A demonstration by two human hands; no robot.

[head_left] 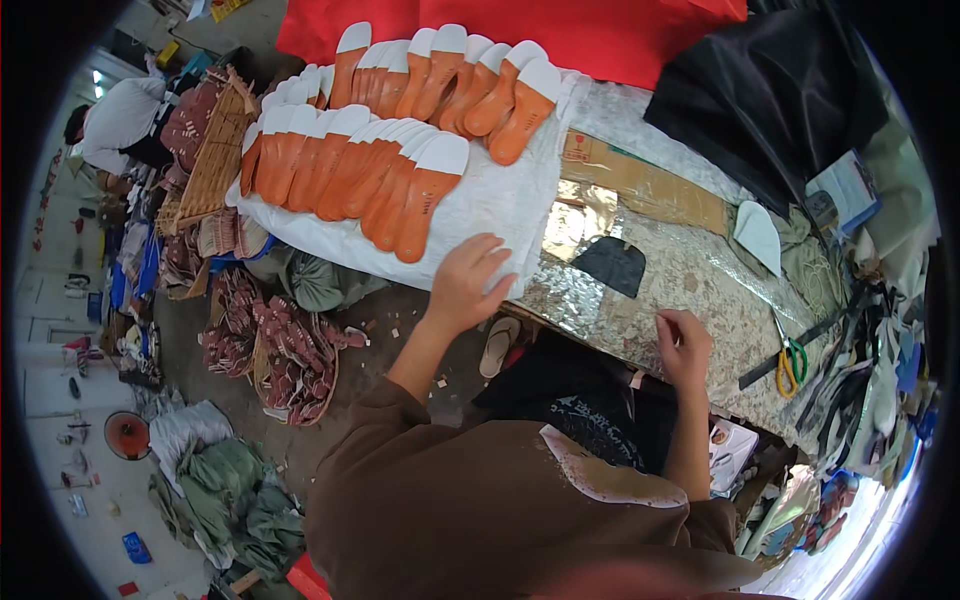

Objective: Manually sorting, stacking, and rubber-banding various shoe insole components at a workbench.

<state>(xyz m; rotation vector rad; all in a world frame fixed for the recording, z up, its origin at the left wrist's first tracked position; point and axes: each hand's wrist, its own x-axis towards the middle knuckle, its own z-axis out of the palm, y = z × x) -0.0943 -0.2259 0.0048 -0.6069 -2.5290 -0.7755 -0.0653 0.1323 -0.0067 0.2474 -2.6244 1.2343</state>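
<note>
- A cluttered workshop surrounds the scene, its dark floor (390, 345) strewn with scraps at centre left.
- The worktable (680, 310), speckled and worn, runs from the upper left to the right of the frame.
- Red cloth (560, 20) covers its far side at the top; a crumpled black sheet (770, 100) lies at upper right.
- White cloth (535, 180) spreads over the table's upper-left part.
- On that cloth, upper left of centre, orange insoles (420, 205) with white ends lie overlapping in two rows.
- A strip of cardboard (660, 185) lies right of the white cloth.
- The left hand (465, 285), near the frame's centre, is empty with fingers spread, just below the front row; whether it touches the cloth I cannot tell.
- The right hand (685, 345), right of centre at the table's near edge, is loosely curled; whether it grasps anything small I cannot tell.
- Scissors (790, 365) with yellow and green handles lie at right.
- A black half-round piece (612, 266) lies between the hands, farther up.
</note>
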